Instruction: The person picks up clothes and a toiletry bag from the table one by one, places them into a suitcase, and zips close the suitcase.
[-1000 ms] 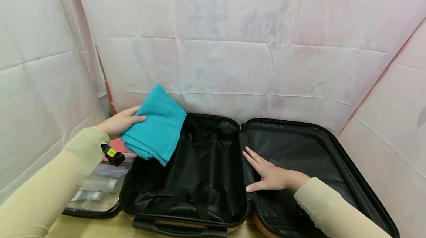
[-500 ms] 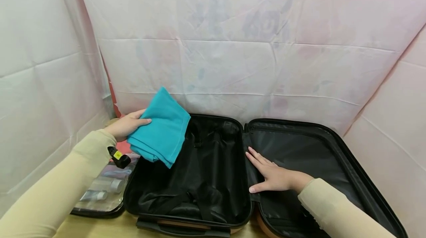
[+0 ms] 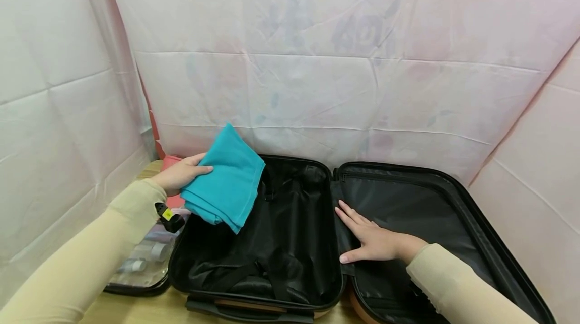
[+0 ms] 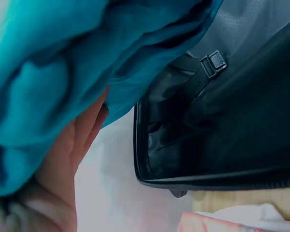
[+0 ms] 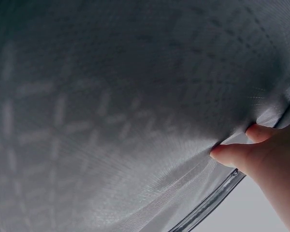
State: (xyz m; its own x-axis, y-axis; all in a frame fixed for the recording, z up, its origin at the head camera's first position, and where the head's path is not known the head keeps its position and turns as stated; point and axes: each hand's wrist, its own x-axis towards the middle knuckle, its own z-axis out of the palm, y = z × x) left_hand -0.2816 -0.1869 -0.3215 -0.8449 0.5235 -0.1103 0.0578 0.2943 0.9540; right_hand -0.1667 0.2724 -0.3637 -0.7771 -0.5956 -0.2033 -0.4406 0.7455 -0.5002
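A folded teal cloth [image 3: 226, 180] hangs over the far left corner of an open black suitcase [image 3: 294, 223]. My left hand [image 3: 183, 173] grips its left edge, thumb on top and the other fingers beneath. In the left wrist view the teal cloth [image 4: 48, 87] covers much of my left hand [image 4: 63, 179]. My right hand [image 3: 373, 241] lies with fingers spread on the lining near the hinge between the suitcase's two halves. In the right wrist view, fingers [image 5: 232, 153] press into the dark lining [image 5: 135, 121].
A clear pouch [image 3: 147, 278] with several tubes and bottles lies left of the suitcase. Behind the left wrist is a coral-red item [image 3: 169, 162], partly hidden. A strap buckle [image 4: 215, 64] shows inside the suitcase. White sheets [image 3: 290, 87] hang at the back and sides.
My left hand has brought the teal cloth a little to the right and downward over the suitcase. The right hand stays on the lining. The camera view has shifted slightly.
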